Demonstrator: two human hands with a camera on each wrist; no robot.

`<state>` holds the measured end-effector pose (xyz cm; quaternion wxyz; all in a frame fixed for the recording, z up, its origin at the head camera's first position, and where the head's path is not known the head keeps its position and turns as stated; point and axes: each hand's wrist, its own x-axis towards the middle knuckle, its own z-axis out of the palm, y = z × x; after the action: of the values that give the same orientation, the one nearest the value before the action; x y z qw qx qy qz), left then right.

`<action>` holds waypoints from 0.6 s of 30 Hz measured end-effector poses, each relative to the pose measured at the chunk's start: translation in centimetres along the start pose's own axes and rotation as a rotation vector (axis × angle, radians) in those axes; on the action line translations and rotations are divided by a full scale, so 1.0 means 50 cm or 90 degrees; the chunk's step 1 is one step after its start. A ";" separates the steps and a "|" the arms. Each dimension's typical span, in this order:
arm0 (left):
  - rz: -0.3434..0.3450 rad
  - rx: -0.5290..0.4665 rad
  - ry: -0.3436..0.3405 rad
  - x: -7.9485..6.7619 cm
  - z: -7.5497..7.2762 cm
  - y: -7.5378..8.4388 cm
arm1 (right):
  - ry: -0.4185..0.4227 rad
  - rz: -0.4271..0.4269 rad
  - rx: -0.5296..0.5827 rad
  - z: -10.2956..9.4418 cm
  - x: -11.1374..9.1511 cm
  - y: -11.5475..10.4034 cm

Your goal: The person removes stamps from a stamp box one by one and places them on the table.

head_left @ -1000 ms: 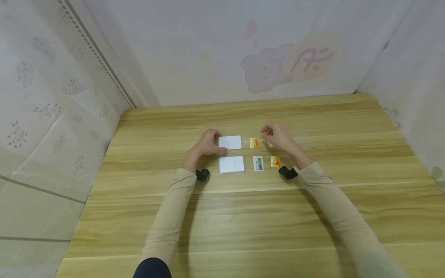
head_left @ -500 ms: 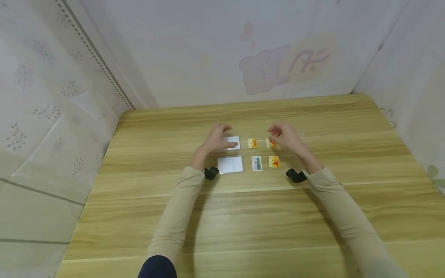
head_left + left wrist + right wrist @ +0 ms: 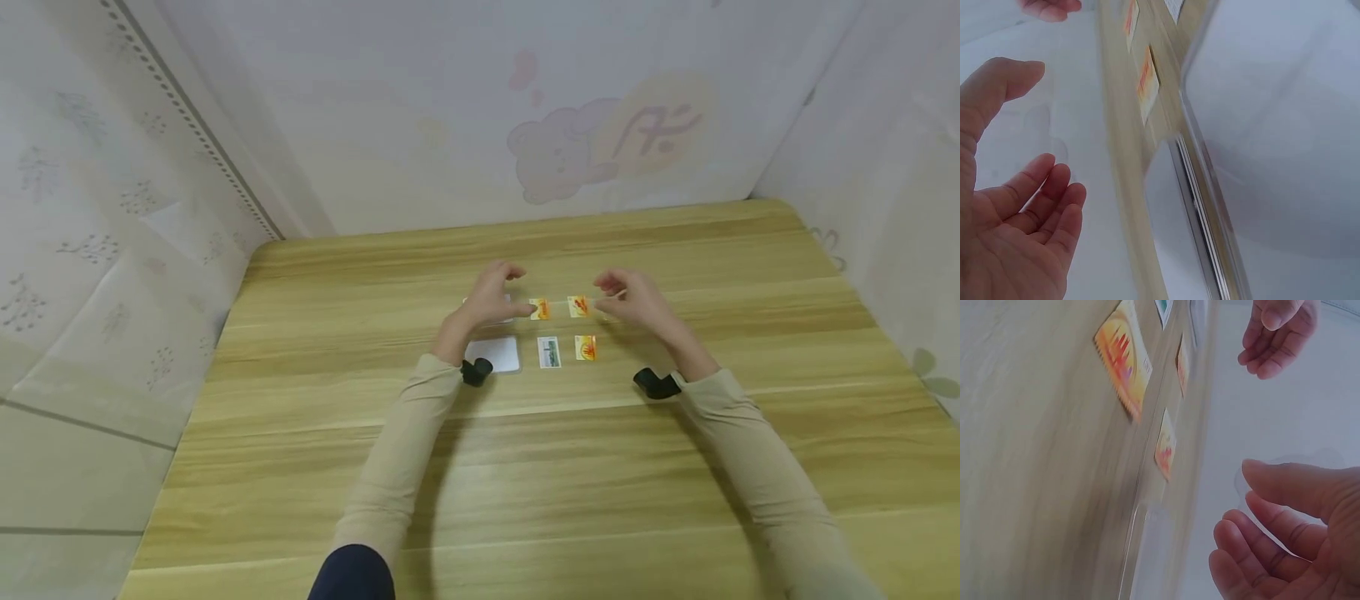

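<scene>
My left hand (image 3: 490,296) is held in the air, fingers apart and empty, over the back white rectangular stack (image 3: 1175,219), and hides most of it in the head view. Its thumb overlaps an orange postage stamp (image 3: 542,309). My right hand (image 3: 633,298), fingers loosely bent around nothing, hovers just right of a second orange stamp (image 3: 578,307). In the row nearer me lie a green-and-white stamp (image 3: 549,352) and another orange stamp (image 3: 586,347). A white card in a clear case (image 3: 498,354) sits left of them.
Low on the table under my right hand lies a clear plastic piece (image 3: 1149,550). The wood-grain table (image 3: 525,467) reaches back to a pale wall covering (image 3: 420,150). Black wrist cameras (image 3: 477,372) sit close above the table.
My left hand has left the back stack's left edge and moved right across it. My right hand has drawn right, uncovering the back right stamp. The stamps have stayed put.
</scene>
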<state>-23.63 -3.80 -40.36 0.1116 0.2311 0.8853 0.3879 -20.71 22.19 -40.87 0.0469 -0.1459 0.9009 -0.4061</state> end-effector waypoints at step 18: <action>0.052 0.006 -0.041 0.045 0.063 0.048 | 0.012 0.009 -0.002 -0.034 -0.038 0.034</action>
<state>-23.63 0.74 -40.77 0.1229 0.2795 0.8730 0.3803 -19.62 25.07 -41.07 0.0408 -0.1355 0.9028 -0.4060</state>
